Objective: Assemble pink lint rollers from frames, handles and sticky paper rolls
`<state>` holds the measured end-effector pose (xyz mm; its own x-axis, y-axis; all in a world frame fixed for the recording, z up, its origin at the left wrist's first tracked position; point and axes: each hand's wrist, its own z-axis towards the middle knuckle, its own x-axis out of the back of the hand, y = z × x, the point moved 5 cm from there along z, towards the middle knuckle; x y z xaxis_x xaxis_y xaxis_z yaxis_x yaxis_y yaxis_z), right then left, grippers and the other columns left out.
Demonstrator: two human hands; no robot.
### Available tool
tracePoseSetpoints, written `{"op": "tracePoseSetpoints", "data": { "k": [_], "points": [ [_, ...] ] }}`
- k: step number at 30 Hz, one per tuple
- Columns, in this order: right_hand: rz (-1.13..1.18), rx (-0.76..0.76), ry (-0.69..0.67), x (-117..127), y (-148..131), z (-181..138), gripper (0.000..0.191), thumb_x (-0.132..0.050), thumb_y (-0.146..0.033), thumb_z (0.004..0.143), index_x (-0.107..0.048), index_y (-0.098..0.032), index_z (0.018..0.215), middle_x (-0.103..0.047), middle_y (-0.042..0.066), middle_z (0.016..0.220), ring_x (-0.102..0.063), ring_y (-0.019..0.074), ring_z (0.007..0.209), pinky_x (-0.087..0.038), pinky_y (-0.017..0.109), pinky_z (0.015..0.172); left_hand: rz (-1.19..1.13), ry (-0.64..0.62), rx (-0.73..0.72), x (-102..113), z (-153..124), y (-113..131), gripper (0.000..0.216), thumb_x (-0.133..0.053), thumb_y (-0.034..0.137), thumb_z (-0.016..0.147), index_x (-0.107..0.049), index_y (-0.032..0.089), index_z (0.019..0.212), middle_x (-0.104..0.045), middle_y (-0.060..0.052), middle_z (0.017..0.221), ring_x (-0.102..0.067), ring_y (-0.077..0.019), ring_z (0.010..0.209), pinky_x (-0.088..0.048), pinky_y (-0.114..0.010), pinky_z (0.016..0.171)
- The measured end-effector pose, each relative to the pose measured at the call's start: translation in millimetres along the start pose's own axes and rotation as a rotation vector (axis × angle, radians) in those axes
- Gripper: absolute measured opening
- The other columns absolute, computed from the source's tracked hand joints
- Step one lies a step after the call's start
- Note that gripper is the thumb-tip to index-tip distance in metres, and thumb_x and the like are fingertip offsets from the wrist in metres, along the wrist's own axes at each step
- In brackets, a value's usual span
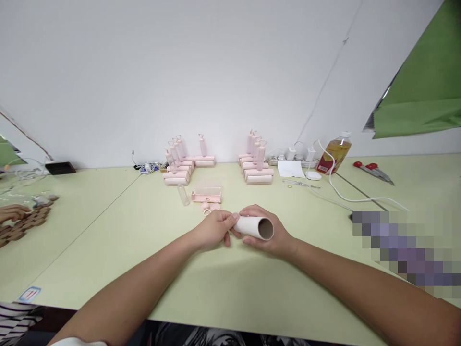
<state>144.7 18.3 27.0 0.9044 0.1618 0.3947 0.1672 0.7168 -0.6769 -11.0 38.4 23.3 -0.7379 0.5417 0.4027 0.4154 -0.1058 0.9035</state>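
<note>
A white lint roller refill [252,227] with a hollow cardboard core is held above the table, its open end facing right and toward me. My right hand [272,235] is wrapped round it from the far side and below. My left hand [218,227] pinches at its left end with thumb and fingers; the detail there is hidden. Just beyond my hands lie an open pink lint roller case [207,198] with a clear lid, small round pink parts [211,206] and a clear tube [183,195].
Pink lint rollers with upright handles stand in two groups, left [176,177] and right [257,174]. At right are a drink bottle [334,154], red-tipped pliers [374,172], white paper [290,168] and cables. Another person's hand [14,212] is at brown pieces [30,221] on the far left.
</note>
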Motion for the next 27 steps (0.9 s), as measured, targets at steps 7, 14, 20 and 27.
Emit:
{"op": "tracePoseSetpoints", "data": {
  "k": [7,14,20,27],
  "points": [
    [0.084,-0.439,0.127,9,26,0,0.036,-0.07,-0.047,0.073,-0.059,-0.019,0.092,-0.061,0.004,0.079,-0.057,0.0177,0.068,-0.046,0.029,0.059,0.881,0.356,0.136,57,-3,-4,0.03,-0.052,0.042,0.085,-0.06,0.02,0.104,-0.069,-0.008,0.085,-0.064,-0.0251,0.077,-0.039,-0.029,0.058],
    [0.092,-0.515,0.083,7,30,0,0.038,-0.069,-0.05,0.073,-0.058,-0.02,0.093,-0.058,0.001,0.071,-0.054,0.0173,0.063,-0.042,0.029,0.054,0.841,0.33,0.157,75,7,-18,0.018,-0.047,0.027,0.083,-0.057,0.018,0.071,-0.068,-0.007,0.077,-0.061,-0.0208,0.069,-0.03,-0.029,0.053],
    [0.081,-0.518,0.066,6,25,3,0.037,-0.069,-0.048,0.072,-0.058,-0.019,0.091,-0.058,0.001,0.072,-0.053,0.017,0.064,-0.042,0.03,0.057,0.718,0.343,0.251,101,-10,-10,0.018,-0.049,0.03,0.077,-0.053,0.019,0.063,-0.068,-0.005,0.07,-0.06,-0.0181,0.06,-0.031,-0.027,0.049],
    [0.113,-0.542,0.047,3,26,2,0.037,-0.07,-0.048,0.072,-0.058,-0.019,0.091,-0.058,0.001,0.073,-0.052,0.0165,0.065,-0.043,0.03,0.059,0.822,0.309,0.405,120,-11,-28,0.006,-0.054,0.023,0.069,-0.056,0.02,0.065,-0.071,-0.006,0.076,-0.063,-0.0201,0.065,-0.035,-0.027,0.052]
  ]
}}
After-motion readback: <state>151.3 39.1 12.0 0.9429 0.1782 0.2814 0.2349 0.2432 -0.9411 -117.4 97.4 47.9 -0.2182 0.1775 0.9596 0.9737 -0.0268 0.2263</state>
